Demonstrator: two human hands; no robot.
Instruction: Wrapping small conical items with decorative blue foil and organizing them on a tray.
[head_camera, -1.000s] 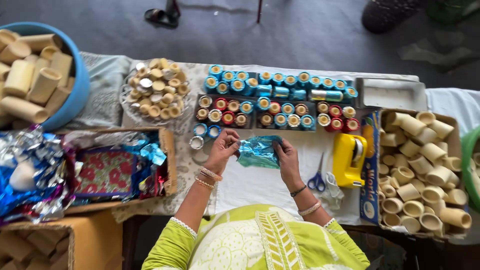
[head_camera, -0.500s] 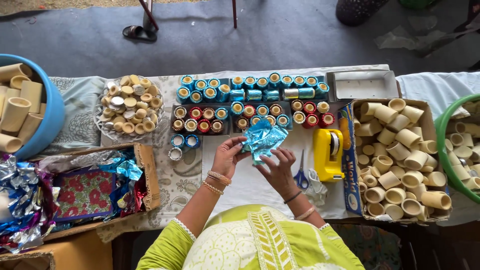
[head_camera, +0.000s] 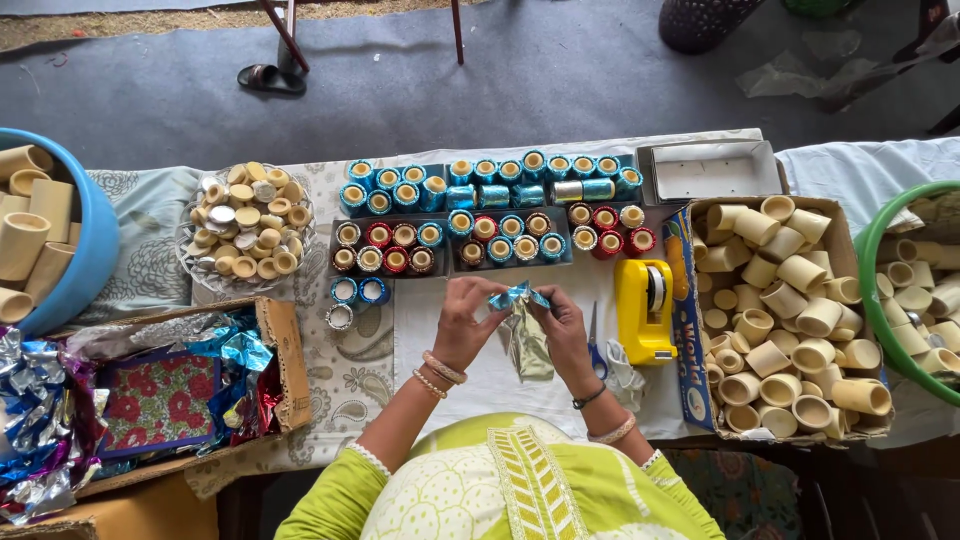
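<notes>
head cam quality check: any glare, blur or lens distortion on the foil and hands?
Head view: soft, even daylight, weak shadows. Both hands, left and right, look sharp; the blue foil between them is slightly soft. Specular glints on the foil scraps at lower left. Wide-angle bending shows at the blue tub and green tub.

Left hand (head_camera: 465, 318): raised before the torso, fingers curled inward, fingertips pinched.
Right hand (head_camera: 562, 325): level with the left, close beside it, fingertips pinched.
Forearms: angled inward; bangles on both wrists.
</notes>
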